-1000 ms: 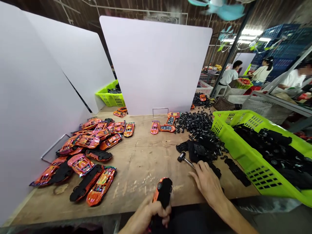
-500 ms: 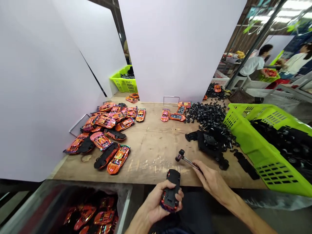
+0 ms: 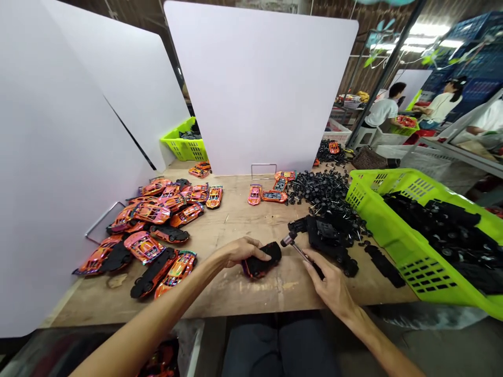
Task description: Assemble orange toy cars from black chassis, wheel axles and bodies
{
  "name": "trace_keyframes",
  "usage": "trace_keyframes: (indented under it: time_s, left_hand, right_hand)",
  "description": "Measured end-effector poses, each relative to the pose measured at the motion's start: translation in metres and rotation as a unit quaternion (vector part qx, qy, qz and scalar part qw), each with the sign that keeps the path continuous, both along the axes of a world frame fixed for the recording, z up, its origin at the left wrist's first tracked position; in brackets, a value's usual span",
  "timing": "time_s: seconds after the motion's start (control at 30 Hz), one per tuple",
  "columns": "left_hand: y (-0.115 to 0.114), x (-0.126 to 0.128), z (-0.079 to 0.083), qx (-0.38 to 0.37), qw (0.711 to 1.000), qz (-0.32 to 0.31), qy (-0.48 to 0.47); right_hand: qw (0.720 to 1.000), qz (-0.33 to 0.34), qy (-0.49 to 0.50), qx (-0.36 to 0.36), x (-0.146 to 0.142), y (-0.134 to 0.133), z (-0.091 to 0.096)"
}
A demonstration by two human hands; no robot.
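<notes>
My left hand (image 3: 238, 251) reaches out over the wooden bench (image 3: 236, 230) and grips an upside-down orange toy car (image 3: 261, 260), its black underside up, resting on the wood. My right hand (image 3: 332, 285) holds the handle of a small hammer (image 3: 293, 246), whose black head sits just right of the car's front end. A pile of black chassis parts (image 3: 328, 235) lies right behind the hammer.
Several orange toy cars (image 3: 157, 225) lie heaped at the left. Loose black wheels (image 3: 320, 188) spread at the back right. A green basket (image 3: 396, 246) of black parts fills the right side. White divider panels (image 3: 255, 89) stand behind. Other people work at the far right.
My left hand moved from near my lap forward onto the bench and set the toy car down on the wood. The hammer in my right hand shifted up beside the car.
</notes>
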State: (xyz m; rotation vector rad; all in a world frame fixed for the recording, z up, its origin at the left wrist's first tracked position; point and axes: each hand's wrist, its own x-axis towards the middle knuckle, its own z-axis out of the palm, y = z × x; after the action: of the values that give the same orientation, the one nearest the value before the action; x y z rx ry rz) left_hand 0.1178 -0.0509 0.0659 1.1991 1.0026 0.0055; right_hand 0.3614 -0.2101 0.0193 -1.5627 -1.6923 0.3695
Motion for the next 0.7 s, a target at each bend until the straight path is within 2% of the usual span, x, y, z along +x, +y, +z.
trace_keyframes:
  time_s: [0.17,0.3,0.37,0.5,0.63,0.7]
  left_hand:
    - [0.016,0.000,-0.013,0.100,0.990,0.026,0.093]
    - [0.020,-0.008,-0.024,0.170,0.976,0.070,0.117]
    - [0.020,-0.011,-0.029,0.182,0.973,0.078,0.116]
    - [0.020,-0.011,-0.034,0.182,0.974,0.086,0.101]
    - [0.022,-0.010,-0.034,0.174,0.978,0.083,0.083]
    - [0.022,-0.011,-0.034,0.172,0.978,0.083,0.080]
  right_hand:
    - [0.997,0.073,-0.018,-0.021,-0.006,-0.003,-0.017]
    - [0.994,0.098,-0.037,-0.033,-0.005,0.004,-0.011]
    - [0.994,0.100,-0.036,-0.014,-0.005,0.011,0.000]
    - [0.998,0.016,-0.008,0.055,-0.013,0.024,0.012]
    - [0.995,0.092,-0.036,0.019,-0.019,0.025,0.005]
    - [0.998,0.063,-0.023,0.017,-0.018,0.020,0.002]
